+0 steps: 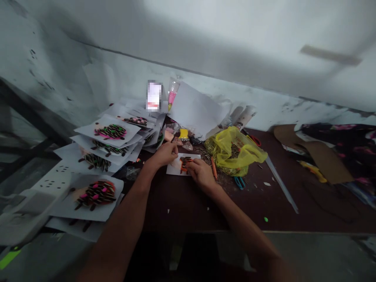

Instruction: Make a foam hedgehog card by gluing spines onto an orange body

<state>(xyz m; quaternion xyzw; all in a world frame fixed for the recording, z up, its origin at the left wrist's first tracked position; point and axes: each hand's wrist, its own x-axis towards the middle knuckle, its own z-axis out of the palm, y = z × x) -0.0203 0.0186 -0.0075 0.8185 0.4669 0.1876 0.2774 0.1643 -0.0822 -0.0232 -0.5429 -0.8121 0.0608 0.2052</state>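
Note:
A small white paper card [194,156] lies on the dark table in front of me. On it is a hedgehog picture [185,160] with a pale head, an orange body and rows of dark sticks. My left hand [166,154] rests at the card's upper left edge, fingers curled together; whatever is between them is hidden. From the right, my right hand [202,174] reaches over the card. Its fingertips are pinched together at the hedgehog's right side, and I cannot make out anything held there.
Stacked hedgehog pictures [110,131] stand at left. A yellow plastic bag [235,154] with sticks, an orange tool [214,168], blue-handled scissors [239,183] and a clear ruler [282,186] lie right. A lit phone [154,96] leans behind; a yellow cutter [313,171] lies far right.

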